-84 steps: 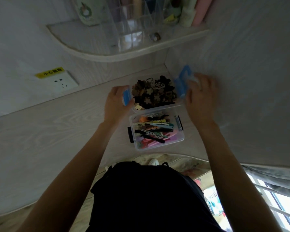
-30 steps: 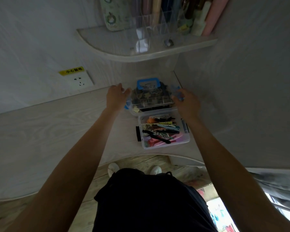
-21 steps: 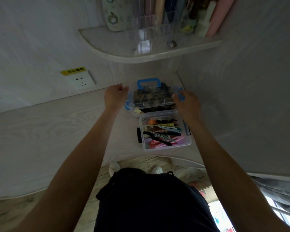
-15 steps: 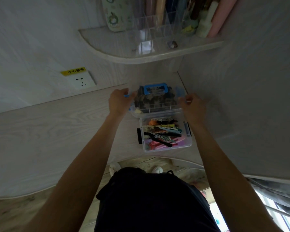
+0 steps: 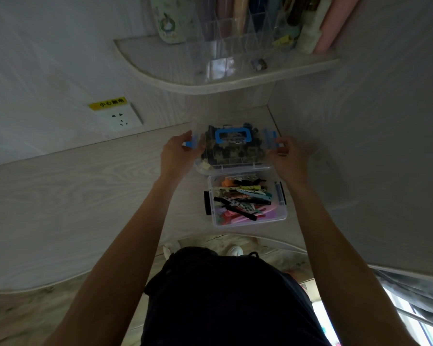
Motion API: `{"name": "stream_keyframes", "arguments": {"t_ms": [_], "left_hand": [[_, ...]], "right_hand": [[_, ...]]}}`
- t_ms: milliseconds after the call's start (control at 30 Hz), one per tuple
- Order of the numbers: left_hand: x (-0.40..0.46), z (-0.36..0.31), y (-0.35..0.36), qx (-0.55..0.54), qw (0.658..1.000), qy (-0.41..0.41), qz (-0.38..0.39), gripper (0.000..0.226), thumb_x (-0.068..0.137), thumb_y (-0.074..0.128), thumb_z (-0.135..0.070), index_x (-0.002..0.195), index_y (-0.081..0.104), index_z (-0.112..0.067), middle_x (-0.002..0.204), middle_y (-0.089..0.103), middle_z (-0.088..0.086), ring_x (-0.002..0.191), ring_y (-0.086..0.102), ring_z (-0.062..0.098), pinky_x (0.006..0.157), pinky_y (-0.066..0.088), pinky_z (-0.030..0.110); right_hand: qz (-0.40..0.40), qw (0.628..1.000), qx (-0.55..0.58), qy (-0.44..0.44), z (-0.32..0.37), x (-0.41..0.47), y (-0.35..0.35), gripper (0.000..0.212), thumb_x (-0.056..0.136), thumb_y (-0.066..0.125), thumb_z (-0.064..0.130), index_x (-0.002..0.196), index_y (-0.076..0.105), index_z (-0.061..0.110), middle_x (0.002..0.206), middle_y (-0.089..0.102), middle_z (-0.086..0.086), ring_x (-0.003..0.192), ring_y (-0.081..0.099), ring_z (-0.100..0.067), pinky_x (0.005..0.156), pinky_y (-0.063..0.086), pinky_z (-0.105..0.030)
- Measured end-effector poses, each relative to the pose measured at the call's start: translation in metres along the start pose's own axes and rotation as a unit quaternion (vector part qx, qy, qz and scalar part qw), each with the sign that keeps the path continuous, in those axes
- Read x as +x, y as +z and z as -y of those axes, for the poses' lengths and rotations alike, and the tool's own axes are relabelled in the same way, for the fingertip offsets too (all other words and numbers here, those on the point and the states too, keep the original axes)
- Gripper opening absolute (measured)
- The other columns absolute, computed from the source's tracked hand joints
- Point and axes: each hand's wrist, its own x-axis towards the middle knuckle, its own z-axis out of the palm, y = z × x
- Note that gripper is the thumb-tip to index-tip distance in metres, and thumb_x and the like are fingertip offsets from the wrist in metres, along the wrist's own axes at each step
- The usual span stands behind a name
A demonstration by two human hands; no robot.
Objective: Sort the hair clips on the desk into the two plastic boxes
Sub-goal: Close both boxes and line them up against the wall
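A white wall socket (image 5: 121,117) with a yellow label sits at the far left. The left hand (image 5: 176,153) holds the blue latch on the left side of the far clear plastic box with a blue handle (image 5: 231,148), full of dark hair clips. The right hand (image 5: 289,156) pinches its right blue latch. Just in front, touching it, the near clear plastic box with black latches (image 5: 246,202) lies open on the pale wooden desk (image 5: 73,196), holding colourful long hair clips (image 5: 243,198).

A pale wood-grain tabletop (image 5: 73,196) fills the corner. Two clear plastic boxes sit on it, touching: the far box (image 5: 231,168) with a blue-handled lid, the near box (image 5: 248,222) open and holding colourful hair clips (image 5: 243,201).
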Motion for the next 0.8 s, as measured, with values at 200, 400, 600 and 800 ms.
{"name": "stream_keyframes", "arguments": {"t_ms": [200,400,600,800], "left_hand": [[0.005,0.011,0.002,0.053,0.998,0.032,-0.007,0.058,0.077,0.071,-0.035,0.130,0.052,-0.019,0.129,0.053,0.007,0.112,0.053,0.024,0.093,0.045,0.033],[0.010,0.009,0.006,-0.062,0.990,-0.122,0.019,0.090,0.073,0.074,-0.042,0.145,0.025,-0.017,0.135,0.053,0.007,0.122,0.051,0.022,0.098,0.045,0.035],[-0.004,-0.003,0.010,0.036,0.998,-0.037,-0.044,0.045,0.084,0.063,-0.034,0.123,0.059,-0.014,0.116,0.066,0.005,0.104,0.062,0.021,0.078,0.043,0.025],[-0.015,-0.009,0.011,0.207,0.974,0.067,-0.058,0.040,0.094,0.046,-0.034,0.120,0.054,-0.006,0.117,0.053,0.016,0.095,0.058,0.030,0.072,0.040,0.031]], "right_hand": [[-0.039,0.983,-0.166,-0.070,0.008,0.005,-0.004,0.035,0.082,0.066,0.030,0.111,0.059,0.012,0.116,0.060,-0.012,0.100,0.058,-0.027,0.080,0.047,-0.031],[0.044,0.988,0.064,0.136,0.011,0.019,-0.001,0.077,0.080,0.071,0.026,0.140,0.028,0.004,0.144,0.037,-0.012,0.123,0.045,-0.023,0.100,0.045,-0.034],[0.004,0.992,0.075,0.102,0.005,0.011,0.007,0.053,0.086,0.064,0.020,0.132,0.043,0.005,0.128,0.053,-0.012,0.106,0.053,-0.016,0.085,0.042,-0.022],[-0.015,1.000,-0.024,-0.002,0.007,0.002,0.012,0.040,0.092,0.053,0.019,0.130,0.049,0.009,0.122,0.060,-0.014,0.103,0.059,-0.024,0.078,0.043,-0.024]]}}
